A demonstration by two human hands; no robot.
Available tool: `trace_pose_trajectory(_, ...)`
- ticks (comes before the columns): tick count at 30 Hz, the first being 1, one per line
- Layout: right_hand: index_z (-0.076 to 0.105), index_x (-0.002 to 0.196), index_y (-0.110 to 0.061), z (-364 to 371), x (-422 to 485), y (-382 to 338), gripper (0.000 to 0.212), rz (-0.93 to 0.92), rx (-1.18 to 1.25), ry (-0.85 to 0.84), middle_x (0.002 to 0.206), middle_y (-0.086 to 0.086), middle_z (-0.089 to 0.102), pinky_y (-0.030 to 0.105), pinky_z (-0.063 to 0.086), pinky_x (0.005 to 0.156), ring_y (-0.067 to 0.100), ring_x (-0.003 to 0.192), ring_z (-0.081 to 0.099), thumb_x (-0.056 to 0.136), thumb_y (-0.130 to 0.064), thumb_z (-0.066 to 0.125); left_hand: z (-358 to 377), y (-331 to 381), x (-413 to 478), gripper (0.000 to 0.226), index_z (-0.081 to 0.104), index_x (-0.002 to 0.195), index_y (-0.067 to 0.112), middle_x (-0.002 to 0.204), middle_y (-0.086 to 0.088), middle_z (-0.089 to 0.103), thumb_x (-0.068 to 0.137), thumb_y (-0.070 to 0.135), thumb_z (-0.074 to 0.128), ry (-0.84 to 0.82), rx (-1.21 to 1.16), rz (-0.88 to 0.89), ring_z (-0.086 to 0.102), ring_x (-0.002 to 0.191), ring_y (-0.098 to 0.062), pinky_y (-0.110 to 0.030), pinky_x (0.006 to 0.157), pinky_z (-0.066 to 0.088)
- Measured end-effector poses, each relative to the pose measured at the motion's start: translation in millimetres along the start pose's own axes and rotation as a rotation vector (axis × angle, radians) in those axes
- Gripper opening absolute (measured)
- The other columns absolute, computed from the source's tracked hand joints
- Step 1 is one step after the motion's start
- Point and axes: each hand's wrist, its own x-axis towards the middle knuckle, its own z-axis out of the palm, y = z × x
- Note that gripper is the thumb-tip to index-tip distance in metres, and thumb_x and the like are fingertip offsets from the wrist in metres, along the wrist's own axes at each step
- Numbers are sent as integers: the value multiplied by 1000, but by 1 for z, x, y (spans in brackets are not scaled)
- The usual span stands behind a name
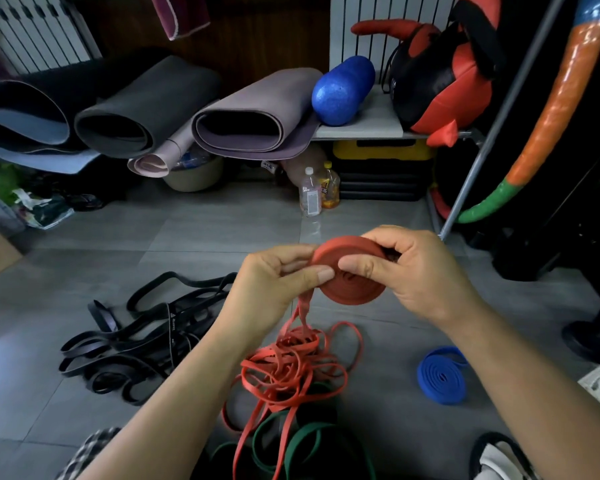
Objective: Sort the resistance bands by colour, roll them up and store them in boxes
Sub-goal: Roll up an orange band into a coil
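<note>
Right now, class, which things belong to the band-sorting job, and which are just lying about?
Job: red roll held by left hand and right hand; loose red bands; black bands; green bands; blue roll.
Lying about: rolled mats; foam roller; bottles.

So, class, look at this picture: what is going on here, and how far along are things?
A person holds a partly wound red roll in both hands, the left hand and the right hand pinching its edges. Its unrolled tail hangs down to a red tangle on the floor. A blue roll lies finished to the right. The black bands and green bands lie loose, not yet rolled.
</note>
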Motion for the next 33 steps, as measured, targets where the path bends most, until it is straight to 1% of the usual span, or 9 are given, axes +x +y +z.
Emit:
trace_pose_trajectory(3, 71, 79, -20, 3, 0, -1, 22, 1, 50, 65, 74, 3, 66, 33, 51, 68, 17, 71, 62, 66, -38, 67, 1, -7, 0, 25, 72, 86, 22, 85, -3, 75, 61, 23, 70, 24, -65, -37, 67, 84, -20, -32, 82, 55)
trace_pose_trajectory(6, 70, 74, -33, 5, 1, 3, 8, -18, 108, 151, 71, -7, 67, 22, 50, 68, 6, 69, 62, 68, -38, 71, 5, -10, -1, 20, 70, 86, 20, 77, 5, 74, 67, 15, 68, 40, -89, -45, 67, 77, -6, -19, 74, 53)
trace_pose_trajectory(9, 73, 74, -34, 8, 4, 3, 9, -16, 325, 208, 70, -12, 70, 17, 50, 67, 2, 68, 63, 66, -36, 72, 7, 3, -1, 20, 68, 88, 19, 71, 8, 72, 77, 2, 63, 103, -101, 89, 62, 67, -3, -16, 70, 52)
trace_pose_trajectory(13, 75, 74, -24, 5, 8, -4, 18, 22, 569, 131, 73, -9, 71, 15, 49, 69, 2, 71, 64, 60, -35, 72, 3, 28, -5, 21, 67, 91, 15, 77, 8, 72, 80, -1, 60, 116, -110, 260, 65, 76, -8, -19, 75, 53)
trace_pose_trajectory(18, 62, 95, -35, -7, 8, 10, 37, 10, -94, -59, 88, -11, 60, 8, 42, 68, -6, 77, 54, 63, -43, 76, -7, 7, -1, 29, 68, 87, 31, 75, 12, 71, 84, 3, 63, 19, 299, 165, 65, 72, -3, -19, 72, 53)
trace_pose_trajectory(21, 70, 90, -20, -5, 5, 12, 27, -14, -314, -200, 77, -9, 58, 22, 44, 68, 3, 75, 54, 73, -41, 72, -2, -2, -3, 20, 71, 94, 23, 85, -1, 73, 85, 7, 63, -55, 399, 116, 68, 81, -18, -33, 78, 55)
trace_pose_trajectory(23, 70, 87, -15, -5, 3, 11, 26, -9, -359, -218, 74, -6, 60, 32, 44, 70, 9, 71, 56, 75, -39, 69, 1, -3, -4, 24, 68, 90, 29, 87, 1, 73, 85, 6, 63, -48, 370, 78, 68, 84, -21, -37, 81, 55)
trace_pose_trajectory(28, 70, 88, -16, -7, 2, 5, 38, 42, -238, -211, 80, -2, 66, 33, 48, 74, 10, 76, 61, 69, -48, 63, 5, 0, -6, 20, 61, 93, 24, 81, 4, 73, 84, 6, 65, 1, 237, -18, 69, 73, -16, -29, 71, 55)
trace_pose_trajectory(33, 69, 82, -6, -8, 1, 10, 28, 170, -208, -312, 76, 14, 69, 42, 51, 72, 27, 75, 65, 71, -30, 76, 2, 1, -7, 29, 49, 101, 23, 76, 1, 73, 84, 7, 64, -51, 241, -18, 65, 62, -26, -35, 62, 54)
